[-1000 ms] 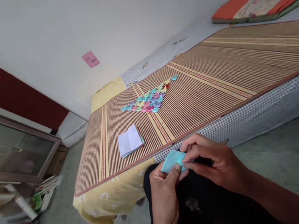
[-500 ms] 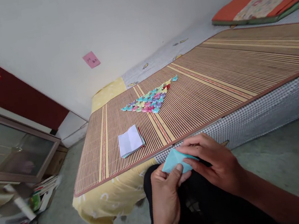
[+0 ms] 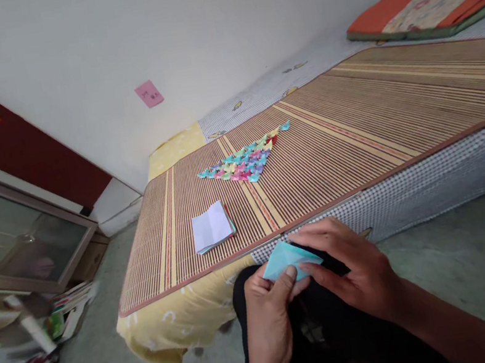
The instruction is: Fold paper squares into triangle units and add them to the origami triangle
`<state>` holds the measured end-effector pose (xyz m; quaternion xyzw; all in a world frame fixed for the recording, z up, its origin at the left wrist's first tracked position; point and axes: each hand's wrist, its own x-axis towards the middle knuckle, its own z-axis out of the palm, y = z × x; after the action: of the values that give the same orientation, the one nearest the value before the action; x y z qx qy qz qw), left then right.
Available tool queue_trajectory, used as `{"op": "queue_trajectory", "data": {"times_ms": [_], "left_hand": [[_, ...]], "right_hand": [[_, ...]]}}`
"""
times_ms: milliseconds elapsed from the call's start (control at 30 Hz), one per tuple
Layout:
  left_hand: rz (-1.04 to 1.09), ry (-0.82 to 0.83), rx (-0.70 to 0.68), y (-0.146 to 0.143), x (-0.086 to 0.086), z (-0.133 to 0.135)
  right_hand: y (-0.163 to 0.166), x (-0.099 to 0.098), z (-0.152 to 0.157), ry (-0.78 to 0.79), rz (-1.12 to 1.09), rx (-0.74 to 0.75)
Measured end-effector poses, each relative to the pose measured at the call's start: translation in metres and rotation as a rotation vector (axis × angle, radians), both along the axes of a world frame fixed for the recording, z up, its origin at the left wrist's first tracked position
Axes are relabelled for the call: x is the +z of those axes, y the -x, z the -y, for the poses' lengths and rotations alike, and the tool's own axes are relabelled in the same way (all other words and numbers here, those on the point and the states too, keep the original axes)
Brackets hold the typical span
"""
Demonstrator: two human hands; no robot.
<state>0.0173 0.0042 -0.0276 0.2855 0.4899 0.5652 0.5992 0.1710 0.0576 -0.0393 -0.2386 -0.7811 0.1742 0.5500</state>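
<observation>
A folded light-blue paper (image 3: 286, 256) with a pointed top is in my hands above my lap. My left hand (image 3: 269, 295) is closed on its lower left part, thumb pressed on the front and fingers behind. On the other side, my right hand (image 3: 351, 262) has its fingers apart around the paper's right corner. Its thumb tip rests at the lower right edge, while the index finger hovers by the top point. Further off on the striped mat (image 3: 326, 154), many small folded paper pieces (image 3: 243, 161) in several colours form a triangle.
A stack of paper squares (image 3: 212, 227), white on top, lies near the mat's front edge. Folded orange bedding (image 3: 408, 5) sits at the bed's far right. A pink note (image 3: 149, 93) is on the wall. Assorted items (image 3: 36, 343) stand on the floor at left.
My right index finger and thumb have spread a little, baring the paper's right corner. The left hand keeps its hold, and the view has shifted very slightly.
</observation>
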Motion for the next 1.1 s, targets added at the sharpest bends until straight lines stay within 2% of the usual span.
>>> {"op": "queue_trajectory", "data": {"times_ms": [100,433,667,833,1100], "left_hand": [[0.000,-0.003,-0.001,-0.0004,0.0013,-0.0004],[0.032,-0.039,-0.014,-0.0003,-0.0024,0.0014],[0.029,-0.034,-0.015,-0.0015,0.0011,0.0015],[0.012,-0.022,-0.010,0.0003,-0.0007,0.0025],[-0.019,-0.038,-0.038,0.0008,-0.0006,0.0024]], "right_hand": [[0.0004,0.0011,-0.0001,0.006,0.020,-0.006],[-0.0012,-0.0054,-0.0001,-0.133,0.121,-0.064],[-0.0027,-0.0052,0.0023,-0.205,0.177,-0.088],[-0.0034,-0.0063,0.0025,-0.210,0.117,-0.099],[-0.0018,-0.0003,0.0027,-0.118,0.051,-0.055]]}}
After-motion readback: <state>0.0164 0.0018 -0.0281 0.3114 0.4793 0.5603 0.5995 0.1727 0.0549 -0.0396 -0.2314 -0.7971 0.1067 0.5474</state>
